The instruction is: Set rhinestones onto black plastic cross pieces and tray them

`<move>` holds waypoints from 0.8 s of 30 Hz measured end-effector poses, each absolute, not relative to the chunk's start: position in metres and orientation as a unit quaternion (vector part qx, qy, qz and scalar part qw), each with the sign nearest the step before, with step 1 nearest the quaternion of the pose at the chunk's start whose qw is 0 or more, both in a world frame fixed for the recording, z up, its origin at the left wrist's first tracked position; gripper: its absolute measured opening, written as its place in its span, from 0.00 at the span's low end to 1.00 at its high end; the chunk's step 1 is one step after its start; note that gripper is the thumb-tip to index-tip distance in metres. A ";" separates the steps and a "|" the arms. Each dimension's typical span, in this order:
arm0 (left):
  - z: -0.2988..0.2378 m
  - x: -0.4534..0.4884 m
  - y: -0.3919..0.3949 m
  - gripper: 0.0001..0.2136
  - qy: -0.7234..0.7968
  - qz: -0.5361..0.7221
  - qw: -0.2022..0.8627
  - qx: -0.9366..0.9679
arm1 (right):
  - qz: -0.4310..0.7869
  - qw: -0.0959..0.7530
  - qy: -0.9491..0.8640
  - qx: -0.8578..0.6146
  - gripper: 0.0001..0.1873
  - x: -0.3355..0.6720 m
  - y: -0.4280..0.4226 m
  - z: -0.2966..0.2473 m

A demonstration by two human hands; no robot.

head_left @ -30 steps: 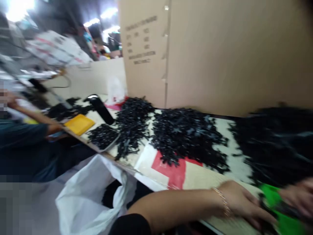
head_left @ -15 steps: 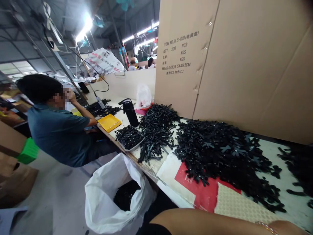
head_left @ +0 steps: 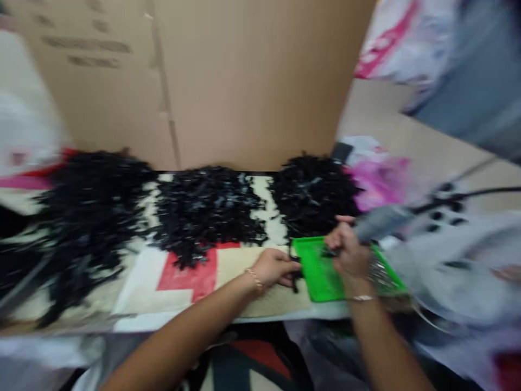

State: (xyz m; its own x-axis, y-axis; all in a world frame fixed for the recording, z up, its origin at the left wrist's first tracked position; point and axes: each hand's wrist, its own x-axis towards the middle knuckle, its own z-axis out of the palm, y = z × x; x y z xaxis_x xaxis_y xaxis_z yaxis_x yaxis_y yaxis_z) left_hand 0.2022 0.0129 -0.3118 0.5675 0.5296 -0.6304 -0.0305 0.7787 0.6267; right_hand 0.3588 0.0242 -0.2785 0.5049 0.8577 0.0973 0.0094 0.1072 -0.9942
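Observation:
My left hand [head_left: 273,267], a bracelet at its wrist, pinches a small black plastic part [head_left: 297,279] over the beige pad [head_left: 264,304]. My right hand [head_left: 348,250] is wrapped round a grey electric screwdriver [head_left: 382,221] with a black cable running off to the right. Its tip points left and is blurred. Beneath the right hand lies a green tray [head_left: 319,277], with small shiny metal pieces [head_left: 382,274], seemingly screws, in its right part. Behind my hands are a middle heap of black parts [head_left: 207,209] and a right heap [head_left: 313,195].
A big cardboard sheet or box [head_left: 252,81] stands behind the heaps. Another black heap [head_left: 97,201] lies at left. A pink plastic bag [head_left: 380,179] rests right of the heaps. A blurred, whitish clear bag [head_left: 456,271] is at far right.
The view has swung right and down, from the co-worker and white sack to the bench before me. Both hands now show, with the black part, screwdriver and green tray.

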 end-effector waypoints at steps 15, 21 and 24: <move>-0.321 0.196 0.010 0.27 0.421 0.159 0.837 0.311 | 0.369 0.650 -0.347 -0.566 0.29 0.373 0.041 -0.280; -0.319 0.195 0.010 0.26 0.423 0.155 0.838 0.307 | 0.400 0.627 -0.359 -0.564 0.27 0.371 0.034 -0.276; -0.317 0.194 0.011 0.25 0.419 0.154 0.840 0.307 | 0.399 0.622 -0.370 -0.562 0.24 0.372 0.011 -0.275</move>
